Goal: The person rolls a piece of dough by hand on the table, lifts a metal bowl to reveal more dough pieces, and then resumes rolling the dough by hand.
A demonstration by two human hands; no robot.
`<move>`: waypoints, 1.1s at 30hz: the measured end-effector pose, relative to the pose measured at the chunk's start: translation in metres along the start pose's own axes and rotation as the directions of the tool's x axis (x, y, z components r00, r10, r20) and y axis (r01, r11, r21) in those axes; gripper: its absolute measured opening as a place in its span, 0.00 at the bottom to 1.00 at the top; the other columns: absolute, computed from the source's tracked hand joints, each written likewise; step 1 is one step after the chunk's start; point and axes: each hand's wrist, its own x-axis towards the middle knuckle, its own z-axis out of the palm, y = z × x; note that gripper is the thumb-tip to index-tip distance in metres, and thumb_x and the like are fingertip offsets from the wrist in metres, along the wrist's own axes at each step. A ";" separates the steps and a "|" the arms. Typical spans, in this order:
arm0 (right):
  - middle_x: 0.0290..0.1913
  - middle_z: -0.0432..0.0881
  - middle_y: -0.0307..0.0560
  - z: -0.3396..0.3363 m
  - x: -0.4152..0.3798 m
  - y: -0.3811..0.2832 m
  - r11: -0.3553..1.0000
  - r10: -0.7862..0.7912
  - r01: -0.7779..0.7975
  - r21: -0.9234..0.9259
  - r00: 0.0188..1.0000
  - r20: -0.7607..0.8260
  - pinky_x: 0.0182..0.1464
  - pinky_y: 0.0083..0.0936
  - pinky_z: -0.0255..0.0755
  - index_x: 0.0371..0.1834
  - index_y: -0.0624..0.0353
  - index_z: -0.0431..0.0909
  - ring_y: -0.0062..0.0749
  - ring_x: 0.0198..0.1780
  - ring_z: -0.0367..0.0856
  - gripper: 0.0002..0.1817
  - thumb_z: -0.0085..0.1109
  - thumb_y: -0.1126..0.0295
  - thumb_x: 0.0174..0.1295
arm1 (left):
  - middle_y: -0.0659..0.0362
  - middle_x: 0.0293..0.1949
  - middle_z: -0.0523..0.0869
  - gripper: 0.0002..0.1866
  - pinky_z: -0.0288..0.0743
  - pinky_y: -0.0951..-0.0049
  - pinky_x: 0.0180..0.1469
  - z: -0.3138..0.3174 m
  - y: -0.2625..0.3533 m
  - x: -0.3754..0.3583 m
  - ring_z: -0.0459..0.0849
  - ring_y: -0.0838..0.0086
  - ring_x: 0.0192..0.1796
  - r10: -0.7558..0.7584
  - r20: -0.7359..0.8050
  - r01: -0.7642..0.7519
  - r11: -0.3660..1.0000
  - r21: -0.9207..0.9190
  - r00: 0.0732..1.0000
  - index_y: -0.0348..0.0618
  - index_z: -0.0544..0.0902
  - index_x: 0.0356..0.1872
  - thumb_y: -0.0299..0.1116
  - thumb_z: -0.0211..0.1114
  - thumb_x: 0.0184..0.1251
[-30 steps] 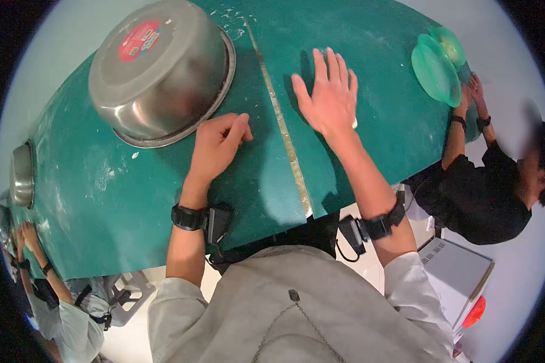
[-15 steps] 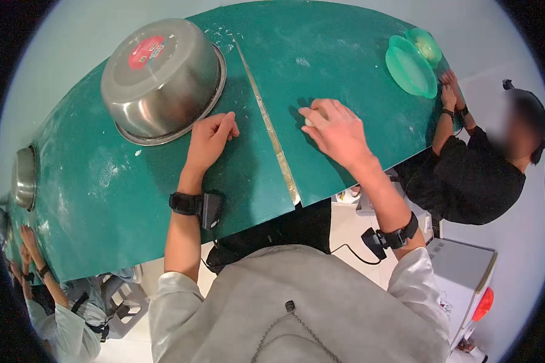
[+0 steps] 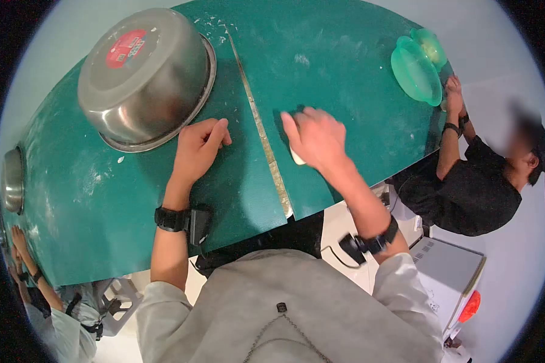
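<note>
My right hand [image 3: 319,138] is palm down on the green table [image 3: 345,72], fingers curled over a small pale piece of dough [image 3: 297,158]. Only the dough's near edge shows, beside the heel of the palm; the rest is hidden. My left hand [image 3: 200,148] rests on the table in a loose fist, thumb on top, with nothing visible in it. Close beyond it, a large metal basin [image 3: 157,75] lies upside down with a red label on its base. A strip-covered seam [image 3: 257,121] runs between my two hands.
Green plastic bowls [image 3: 415,69] stand at the far right, near a co-worker in black [image 3: 466,187]. Another metal basin [image 3: 13,180] is at the left edge, near other people's hands [image 3: 21,245]. White flour marks and scraps dot the table.
My right hand has turned and slid nearer to me over the dough, whose pale edge now shows by the palm. My left hand stays closed near the basin. The view has shifted slightly.
</note>
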 end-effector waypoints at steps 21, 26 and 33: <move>0.53 0.88 0.49 0.013 -0.049 0.037 0.938 -0.154 0.293 0.187 0.832 -0.532 0.60 0.38 0.79 0.49 0.59 0.87 0.47 0.57 0.86 0.15 0.56 0.65 0.67 | 0.62 0.22 0.81 0.23 0.69 0.75 0.33 0.001 -0.003 -0.002 0.77 0.80 0.27 0.024 -0.052 -0.031 0.990 -0.136 0.998 0.36 0.82 0.24 0.41 0.58 0.80; 0.45 0.83 0.51 0.004 -0.063 0.045 0.963 -0.192 0.238 0.127 0.935 -0.297 0.50 0.41 0.76 0.37 0.59 0.85 0.49 0.51 0.81 0.11 0.58 0.64 0.65 | 0.62 0.21 0.81 0.23 0.70 0.75 0.33 0.001 -0.005 -0.002 0.77 0.80 0.27 0.030 -0.035 -0.034 0.993 -0.109 0.999 0.35 0.82 0.24 0.41 0.58 0.80; 0.37 0.76 0.48 0.018 -0.029 0.016 0.977 -0.165 0.201 0.074 0.927 -0.338 0.44 0.45 0.65 0.37 0.55 0.82 0.46 0.42 0.75 0.11 0.59 0.59 0.64 | 0.61 0.22 0.83 0.23 0.71 0.74 0.33 0.002 -0.001 -0.002 0.78 0.78 0.26 0.001 -0.031 -0.004 0.995 -0.098 1.000 0.34 0.83 0.25 0.40 0.59 0.79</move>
